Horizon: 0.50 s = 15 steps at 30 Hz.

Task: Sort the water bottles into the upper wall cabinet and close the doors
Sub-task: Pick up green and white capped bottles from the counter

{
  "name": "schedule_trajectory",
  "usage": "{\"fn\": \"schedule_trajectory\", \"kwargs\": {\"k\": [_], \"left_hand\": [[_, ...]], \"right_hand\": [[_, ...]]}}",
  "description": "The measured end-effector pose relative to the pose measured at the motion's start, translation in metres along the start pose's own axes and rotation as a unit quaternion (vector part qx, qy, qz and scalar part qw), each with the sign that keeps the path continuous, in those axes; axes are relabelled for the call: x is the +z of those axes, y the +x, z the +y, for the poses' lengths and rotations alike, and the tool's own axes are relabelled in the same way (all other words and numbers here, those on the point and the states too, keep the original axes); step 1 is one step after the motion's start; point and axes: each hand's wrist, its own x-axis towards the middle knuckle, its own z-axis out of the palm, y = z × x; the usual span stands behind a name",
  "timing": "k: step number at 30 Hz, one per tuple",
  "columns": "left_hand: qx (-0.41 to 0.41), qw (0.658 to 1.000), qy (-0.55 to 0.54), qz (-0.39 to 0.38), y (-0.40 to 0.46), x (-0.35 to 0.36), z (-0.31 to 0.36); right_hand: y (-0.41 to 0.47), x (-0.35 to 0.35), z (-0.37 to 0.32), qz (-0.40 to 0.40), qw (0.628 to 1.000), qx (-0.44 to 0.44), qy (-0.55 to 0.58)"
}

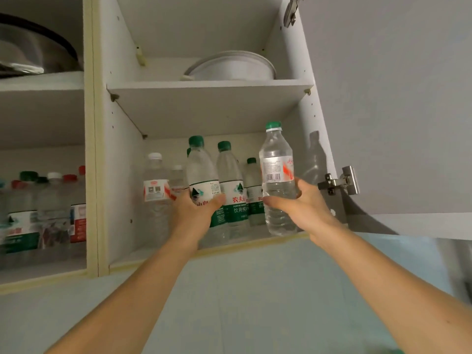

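Both hands' fingers grip bottles, left hand (196, 210) hiding its bottle's (201, 172) base.

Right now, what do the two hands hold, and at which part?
Each holds a water bottle. The left hand grips a green-label bottle around its label. The right hand grips a red-label bottle around the body, below its label.

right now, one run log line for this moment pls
left hand: grips green-label bottle | right hand: grips red-label bottle at lower shelf edge | door: open
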Motion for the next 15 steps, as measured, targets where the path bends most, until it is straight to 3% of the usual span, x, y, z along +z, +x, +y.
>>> {"fn": "schedule_trajectory", "kwargs": {"k": [4, 11, 15], "left_hand": [[0.01, 0.997, 0.077, -0.003, 0.012, 0.012, -0.009], [0.052, 0.981, 0.184, 0.028, 0.019, 0.038, -0.015], [0.043, 0.974, 0.22, 0.03, 0.021, 0.051, -0.014]], "right_hand": [[0.011, 0.001, 0.01, -0.026, 0.998, -0.01, -0.06], [0.016, 0.021, 0.032, 0.073, 0.965, -0.046, -0.247], [0.014, 0.034, 0.034, 0.074, 0.941, -0.042, -0.327]]}}
